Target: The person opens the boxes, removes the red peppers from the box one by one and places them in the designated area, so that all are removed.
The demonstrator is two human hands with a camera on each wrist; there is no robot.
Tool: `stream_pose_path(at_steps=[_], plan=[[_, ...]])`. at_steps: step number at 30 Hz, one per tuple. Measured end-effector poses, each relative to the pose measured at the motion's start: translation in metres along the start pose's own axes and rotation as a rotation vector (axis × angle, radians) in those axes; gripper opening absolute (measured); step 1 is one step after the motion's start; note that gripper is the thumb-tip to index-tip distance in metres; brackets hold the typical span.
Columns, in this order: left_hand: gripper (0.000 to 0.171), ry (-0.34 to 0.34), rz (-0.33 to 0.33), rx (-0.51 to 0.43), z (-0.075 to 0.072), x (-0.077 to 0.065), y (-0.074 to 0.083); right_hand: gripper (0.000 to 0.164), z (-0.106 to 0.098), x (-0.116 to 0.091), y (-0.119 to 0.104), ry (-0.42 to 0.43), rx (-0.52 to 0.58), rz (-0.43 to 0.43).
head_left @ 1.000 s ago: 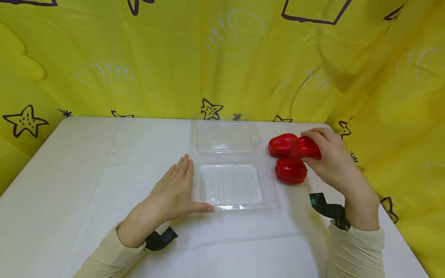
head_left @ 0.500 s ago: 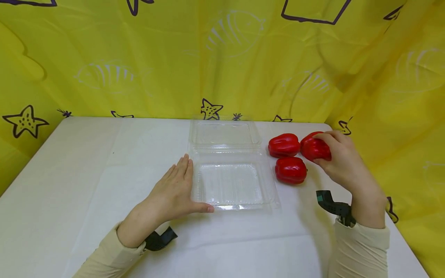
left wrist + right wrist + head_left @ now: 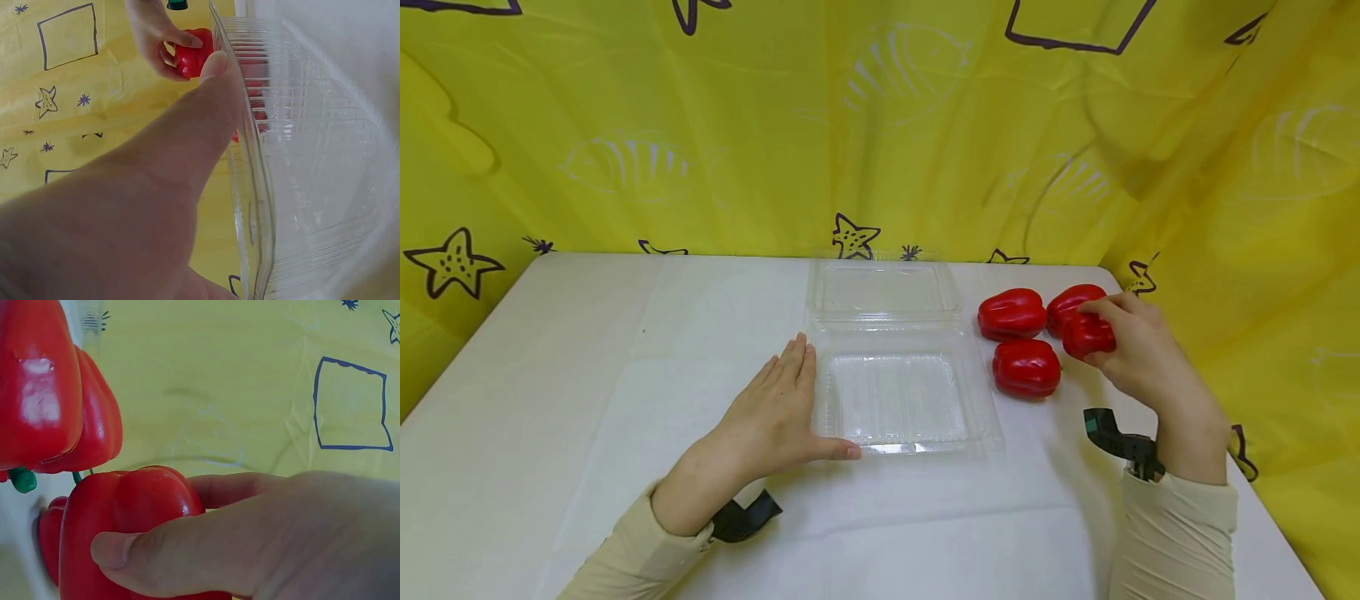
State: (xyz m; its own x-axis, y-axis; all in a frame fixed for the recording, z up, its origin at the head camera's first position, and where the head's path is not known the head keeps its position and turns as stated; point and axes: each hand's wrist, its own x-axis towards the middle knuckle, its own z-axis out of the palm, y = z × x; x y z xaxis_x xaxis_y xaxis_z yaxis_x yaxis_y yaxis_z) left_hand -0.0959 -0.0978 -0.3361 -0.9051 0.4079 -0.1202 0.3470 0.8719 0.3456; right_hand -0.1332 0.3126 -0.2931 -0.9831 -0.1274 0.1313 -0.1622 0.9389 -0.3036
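Note:
A red bell pepper (image 3: 1088,335) is gripped by my right hand (image 3: 1138,350) at the right of the table, thumb on its near side. In the right wrist view the thumb lies across this pepper (image 3: 134,512). Just behind it is another red pepper (image 3: 1071,302), partly hidden. Two more lie to the left: a back pepper (image 3: 1011,314) and a front pepper (image 3: 1026,367). My left hand (image 3: 767,417) rests with straight fingers along the left rim of an unlidded clear plastic clamshell container (image 3: 898,396), its thumb at the front edge. No contents show inside the container.
The clamshell's lid (image 3: 883,292) lies folded back toward the rear, reaching the table's back edge. A white cloth covers the table (image 3: 925,533). Yellow patterned curtains (image 3: 760,125) hang behind and close along the right side.
My right hand has moved right and slightly nearer with its pepper, away from the two left peppers. A pepper behind it has come into view. The left hand stays still.

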Motion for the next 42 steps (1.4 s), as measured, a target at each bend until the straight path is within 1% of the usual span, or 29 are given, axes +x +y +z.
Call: stream_pose_path(at_steps=[5, 9, 19, 26, 33, 39, 42], plan=[[0.133, -0.004, -0.005, -0.008, 0.0, 0.0, 0.0, 0.056, 0.004, 0.003, 0.007, -0.06, -0.013, 0.007], [0.133, -0.009, -0.01, -0.012, 0.001, 0.001, 0.0, 0.056, 0.007, 0.005, 0.014, -0.093, -0.009, 0.01], [0.132, -0.001, -0.002, -0.007, 0.001, 0.0, 0.0, 0.053, 0.012, 0.006, 0.018, -0.135, 0.016, 0.038], [0.132, 0.008, 0.005, -0.002, 0.001, 0.0, 0.0, 0.053, 0.016, 0.006, 0.021, -0.167, -0.01, 0.061], [0.132, 0.005, 0.002, 0.001, 0.001, 0.001, 0.001, 0.058, 0.018, 0.008, 0.019, -0.239, -0.007, 0.122], [0.133, 0.0, -0.003, 0.0, 0.001, 0.002, 0.002, 0.062, 0.015, 0.006, 0.017, -0.257, -0.025, 0.202], [0.133, 0.001, -0.004, -0.003, 0.001, 0.002, 0.002, 0.064, 0.015, 0.006, 0.018, -0.265, -0.034, 0.209]])
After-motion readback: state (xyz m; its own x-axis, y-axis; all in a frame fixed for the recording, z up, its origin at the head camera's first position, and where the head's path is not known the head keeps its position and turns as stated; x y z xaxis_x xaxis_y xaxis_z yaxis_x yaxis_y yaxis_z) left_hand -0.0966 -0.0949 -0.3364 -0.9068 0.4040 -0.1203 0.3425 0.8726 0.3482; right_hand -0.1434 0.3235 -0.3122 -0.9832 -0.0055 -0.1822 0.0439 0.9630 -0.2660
